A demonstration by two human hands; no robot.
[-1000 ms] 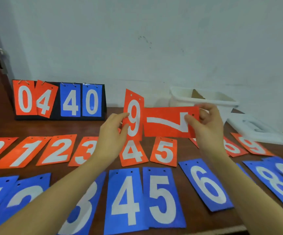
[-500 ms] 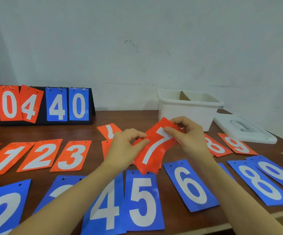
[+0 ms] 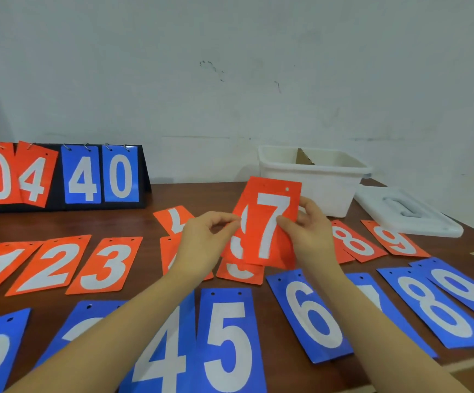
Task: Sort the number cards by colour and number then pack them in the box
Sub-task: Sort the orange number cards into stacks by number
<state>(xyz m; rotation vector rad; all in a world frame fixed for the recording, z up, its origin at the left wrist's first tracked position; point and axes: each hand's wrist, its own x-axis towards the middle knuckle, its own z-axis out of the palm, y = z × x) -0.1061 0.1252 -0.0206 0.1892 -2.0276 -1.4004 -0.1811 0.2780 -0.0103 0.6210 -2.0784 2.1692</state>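
At the centre of the frame, the orange 7 card [image 3: 269, 225] is held upright above the table [image 3: 133, 222], overlapping an orange 9 card [image 3: 237, 242] behind it. The right hand [image 3: 309, 236] pinches the 7 card's right edge; the left hand [image 3: 204, 242] pinches the 9 card's left edge. Orange cards 1, 2, 3 [image 3: 106, 265] lie in a row to the left, orange 8 [image 3: 353, 242] and 9 to the right. Blue cards 4, 5 [image 3: 230, 341], 6 [image 3: 309, 316], 8 fill the lower frame. Behind stand the white box [image 3: 315, 180], its lid [image 3: 409, 214] at the right, and a scoreboard [image 3: 59, 177] at upper left.
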